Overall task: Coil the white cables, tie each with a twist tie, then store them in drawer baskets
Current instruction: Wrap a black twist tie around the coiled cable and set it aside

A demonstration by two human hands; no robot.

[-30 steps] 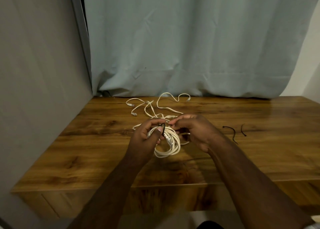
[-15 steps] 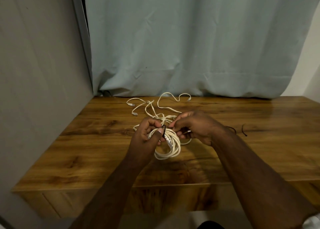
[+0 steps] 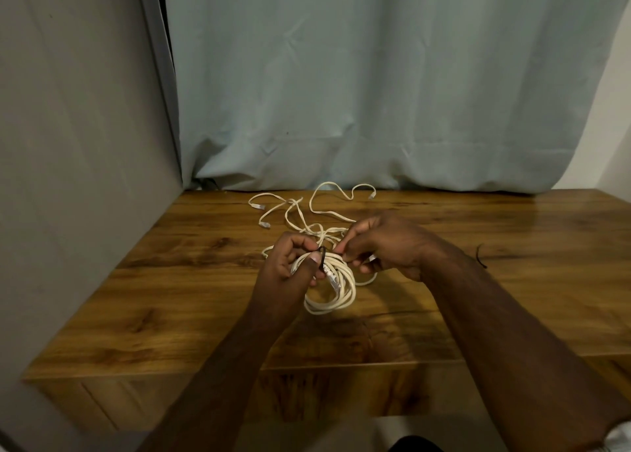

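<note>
One coil: white cable bundle (image 3: 329, 281) held just above the counter (image 3: 512, 298).
Twist tie (image 3: 321, 257): now looped over the coil; the right hand (image 3: 386, 246) has moved in, pinching its end.
Left hand (image 3: 290, 270): grips the coil.
Loose cables (image 3: 300, 209): uncoiled behind.
Meaning: tying under way.

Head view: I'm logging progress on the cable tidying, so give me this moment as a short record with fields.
coiled cable: white loops held above the table, gripped by the left hand
twist tie: black, looped over the coil's top, not visibly fastened
right hand: pinches at the tie's end
loose cables: uncoiled, spread on the table behind the hands
spare tie: black, lying to the right on the wooden table
drawer baskets: not in view
</note>
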